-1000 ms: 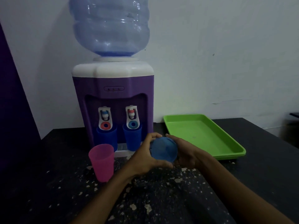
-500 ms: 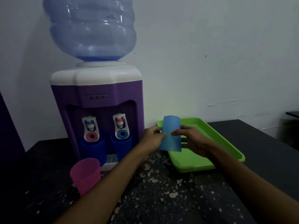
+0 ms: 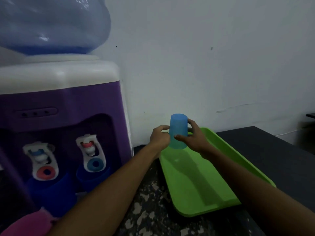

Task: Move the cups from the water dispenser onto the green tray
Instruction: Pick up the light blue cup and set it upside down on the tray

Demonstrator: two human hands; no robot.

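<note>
A light blue cup (image 3: 178, 130) is held upside down over the far end of the green tray (image 3: 201, 183), its rim at or just above the tray floor. My left hand (image 3: 160, 137) grips its left side and my right hand (image 3: 193, 138) its right side. Two dark blue cups (image 3: 51, 189) (image 3: 92, 180) stand under the taps of the purple water dispenser (image 3: 64, 103) at the left. A pink cup (image 3: 29, 224) shows at the bottom left corner, partly cut off by the frame.
A large blue water bottle (image 3: 51, 23) sits on top of the dispenser. The black speckled counter (image 3: 150, 218) runs to a dark edge at the right (image 3: 276, 150). A white wall stands close behind the tray.
Both hands carried the light blue cup from in front of the dispenser to the right, turned it upside down and brought it over the tray. The view moved closer and to the right.
</note>
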